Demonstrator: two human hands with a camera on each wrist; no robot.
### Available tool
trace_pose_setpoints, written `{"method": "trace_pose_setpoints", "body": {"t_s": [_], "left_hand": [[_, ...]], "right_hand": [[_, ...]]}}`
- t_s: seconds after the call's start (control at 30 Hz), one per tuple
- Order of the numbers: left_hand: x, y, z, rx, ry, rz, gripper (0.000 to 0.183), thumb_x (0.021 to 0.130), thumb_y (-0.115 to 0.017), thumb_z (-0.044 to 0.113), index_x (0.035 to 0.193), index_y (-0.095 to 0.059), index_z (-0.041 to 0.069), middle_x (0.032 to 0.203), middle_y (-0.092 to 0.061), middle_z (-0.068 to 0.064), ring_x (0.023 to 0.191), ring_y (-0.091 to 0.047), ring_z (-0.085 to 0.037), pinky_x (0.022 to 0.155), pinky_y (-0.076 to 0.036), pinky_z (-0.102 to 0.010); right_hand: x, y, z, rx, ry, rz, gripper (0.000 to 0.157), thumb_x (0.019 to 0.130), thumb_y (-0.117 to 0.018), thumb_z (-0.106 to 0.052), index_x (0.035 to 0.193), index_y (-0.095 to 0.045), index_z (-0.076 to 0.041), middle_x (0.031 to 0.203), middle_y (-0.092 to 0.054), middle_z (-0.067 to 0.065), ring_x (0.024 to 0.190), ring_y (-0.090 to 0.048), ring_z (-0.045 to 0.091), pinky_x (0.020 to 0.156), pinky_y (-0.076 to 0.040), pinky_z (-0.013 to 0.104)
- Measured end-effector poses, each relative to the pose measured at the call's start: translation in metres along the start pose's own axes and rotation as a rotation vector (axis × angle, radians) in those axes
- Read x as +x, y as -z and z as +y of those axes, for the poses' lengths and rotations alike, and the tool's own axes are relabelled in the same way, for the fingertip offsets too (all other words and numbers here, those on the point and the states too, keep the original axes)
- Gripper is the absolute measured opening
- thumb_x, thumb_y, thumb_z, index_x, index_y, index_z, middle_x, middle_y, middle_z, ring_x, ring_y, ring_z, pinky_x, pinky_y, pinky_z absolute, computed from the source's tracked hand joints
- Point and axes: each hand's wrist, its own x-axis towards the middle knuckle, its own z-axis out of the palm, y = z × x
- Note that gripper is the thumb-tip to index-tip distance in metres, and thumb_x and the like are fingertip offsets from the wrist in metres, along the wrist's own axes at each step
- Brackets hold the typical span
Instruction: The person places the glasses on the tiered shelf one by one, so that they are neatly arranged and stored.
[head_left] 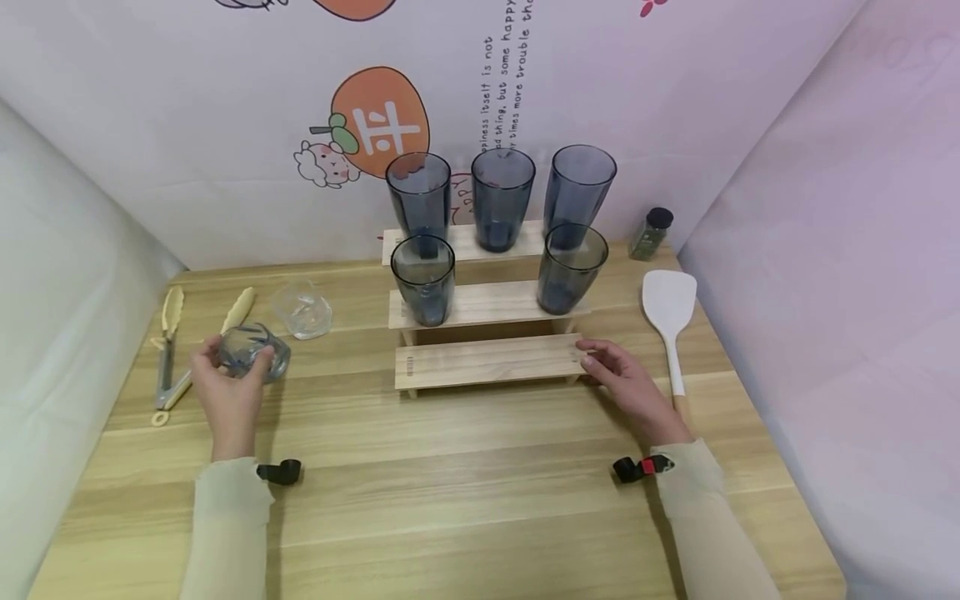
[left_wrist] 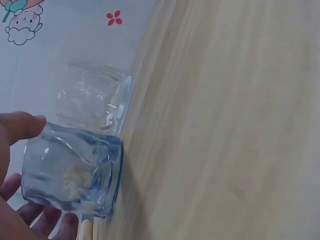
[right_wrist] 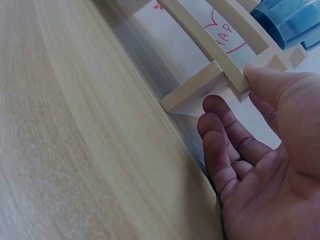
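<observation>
My left hand (head_left: 231,392) grips a blue-tinted glass tumbler (left_wrist: 75,170) between thumb and fingers, low over the left side of the table. Just behind it stands a clear tumbler (head_left: 303,312). At the right end of the stepped wooden rack (head_left: 487,363), my right hand (head_left: 626,385) holds the lowest board. Its thumb lies on the board's end, while the other fingers curl loosely below in the right wrist view. Dark blue tall glasses stand on the upper steps: three at the back, and a left glass (head_left: 423,283) and right glass (head_left: 570,271) on the middle step.
Tongs (head_left: 167,358) with cream tips lie at the left, partly behind the left hand. A white spatula (head_left: 670,308) lies at the right, its handle passing by the right hand. A spice jar (head_left: 651,234) with a black cap stands at the back right corner.
</observation>
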Motion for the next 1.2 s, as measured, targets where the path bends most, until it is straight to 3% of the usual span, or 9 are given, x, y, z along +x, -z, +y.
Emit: {"method": "trace_pose_setpoints", "body": {"t_s": [0.13,0.23,0.37,0.53,0.67,0.77,0.87,1.1,1.2], "left_hand": [[-0.015,0.0,-0.004,-0.009,-0.031,-0.02,0.075,0.088,-0.081,0.029,0.147,-0.039,0.011,0.149,-0.04,-0.006,0.128,-0.038,-0.019,0.099,-0.036,-0.033],[-0.03,0.002,-0.005,-0.047,-0.059,-0.036,0.077,0.088,-0.082,0.025,0.148,-0.037,0.009,0.149,-0.04,-0.007,0.131,-0.038,-0.021,0.105,-0.034,-0.035],[-0.044,-0.003,-0.005,-0.116,-0.019,-0.072,0.089,0.087,-0.084,0.025,0.154,-0.027,0.012,0.155,-0.032,-0.009,0.141,-0.03,-0.025,0.117,-0.026,-0.039],[-0.042,-0.021,-0.002,-0.117,0.072,-0.107,0.108,0.08,-0.087,0.041,0.16,-0.018,0.018,0.162,-0.021,-0.007,0.148,-0.022,-0.027,0.119,-0.02,-0.039],[-0.039,-0.027,-0.001,-0.1,0.093,-0.054,0.107,0.077,-0.089,0.045,0.158,-0.023,0.018,0.16,-0.026,-0.006,0.146,-0.026,-0.026,0.118,-0.024,-0.041],[-0.038,-0.028,-0.001,-0.082,0.084,-0.025,0.102,0.079,-0.088,0.043,0.155,-0.028,0.015,0.156,-0.032,-0.008,0.144,-0.03,-0.026,0.118,-0.024,-0.038],[-0.039,-0.027,-0.002,-0.117,0.094,-0.037,0.097,0.081,-0.088,0.036,0.154,-0.027,0.016,0.152,-0.038,-0.009,0.141,-0.034,-0.026,0.117,-0.027,-0.038],[-0.044,-0.016,-0.003,-0.1,0.118,-0.136,0.09,0.082,-0.088,0.033,0.149,-0.029,0.018,0.152,-0.04,-0.007,0.139,-0.037,-0.028,0.114,-0.033,-0.045],[-0.05,-0.013,-0.004,-0.114,0.123,-0.133,0.102,0.08,-0.09,0.033,0.154,-0.021,0.023,0.155,-0.036,-0.006,0.139,-0.037,-0.029,0.115,-0.031,-0.045]], "right_hand": [[0.0,-0.001,0.001,0.003,0.007,0.0,0.042,0.105,-0.059,-0.03,0.141,-0.056,-0.008,0.142,-0.054,0.012,0.112,-0.057,0.021,0.091,-0.05,0.03],[0.0,-0.001,0.001,0.012,0.011,-0.007,0.043,0.105,-0.059,-0.03,0.142,-0.055,-0.008,0.143,-0.052,0.012,0.114,-0.057,0.021,0.091,-0.05,0.031],[-0.002,0.001,0.001,0.001,-0.001,0.007,0.045,0.105,-0.059,-0.034,0.142,-0.055,-0.01,0.144,-0.052,0.011,0.116,-0.056,0.021,0.092,-0.05,0.03],[-0.005,0.004,-0.002,-0.018,0.012,0.031,0.043,0.105,-0.058,-0.032,0.141,-0.056,-0.009,0.146,-0.051,0.009,0.117,-0.055,0.02,0.09,-0.05,0.027],[-0.004,0.001,-0.003,-0.022,0.034,0.01,0.042,0.105,-0.058,-0.03,0.141,-0.056,-0.007,0.136,-0.057,0.012,0.111,-0.058,0.019,0.089,-0.051,0.029],[-0.002,-0.002,-0.001,-0.012,0.028,0.004,0.042,0.105,-0.058,-0.029,0.141,-0.056,-0.006,0.125,-0.061,0.014,0.106,-0.06,0.019,0.088,-0.052,0.03],[0.0,-0.003,0.001,-0.001,0.019,0.002,0.042,0.106,-0.058,-0.028,0.141,-0.055,-0.006,0.121,-0.061,0.014,0.105,-0.06,0.02,0.088,-0.052,0.031],[-0.001,-0.003,0.0,0.021,0.003,0.0,0.043,0.105,-0.059,-0.03,0.141,-0.055,-0.006,0.138,-0.055,0.012,0.109,-0.058,0.02,0.09,-0.052,0.031],[0.0,-0.003,-0.001,0.027,0.008,-0.006,0.043,0.105,-0.058,-0.029,0.141,-0.055,-0.005,0.143,-0.052,0.011,0.11,-0.057,0.02,0.09,-0.052,0.032]]}}
